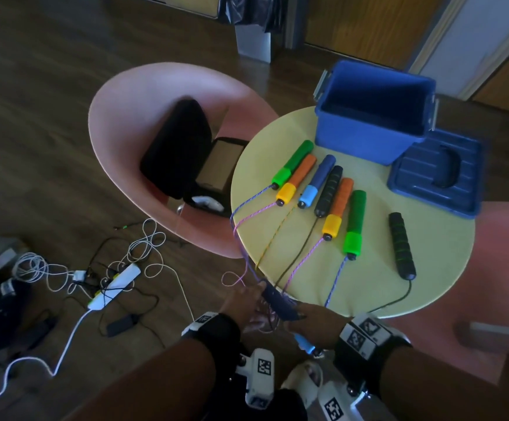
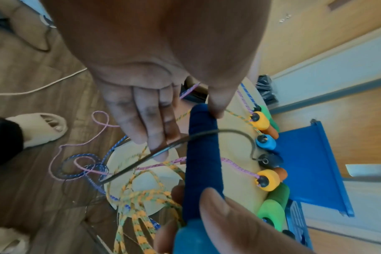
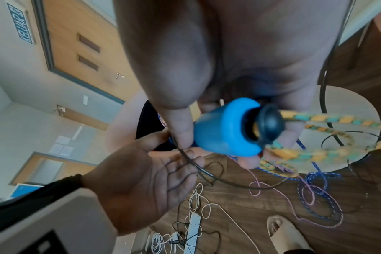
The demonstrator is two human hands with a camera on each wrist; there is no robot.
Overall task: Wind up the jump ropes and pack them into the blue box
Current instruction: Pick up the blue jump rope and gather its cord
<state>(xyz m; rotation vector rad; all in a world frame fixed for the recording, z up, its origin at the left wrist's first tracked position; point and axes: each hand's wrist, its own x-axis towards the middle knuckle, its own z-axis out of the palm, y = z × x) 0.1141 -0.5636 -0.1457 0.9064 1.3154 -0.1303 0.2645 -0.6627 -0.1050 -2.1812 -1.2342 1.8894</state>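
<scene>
Right hand [image 1: 314, 322] is wrapped around the navy foam jump rope handle with a light-blue cap [image 3: 226, 128]. Left hand [image 3: 141, 182] sits just beside it, fingers straight, touching a thin black cord [image 2: 141, 160]. Open blue plastic box [image 1: 374, 117] is well beyond both hands.

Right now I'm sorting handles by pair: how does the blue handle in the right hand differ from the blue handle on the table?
The held handle is gripped by the right hand, off the table's edge; the table handle lies flat in the row, untouched. Both are dark blue with a light blue end and a yellowish rope.
</scene>
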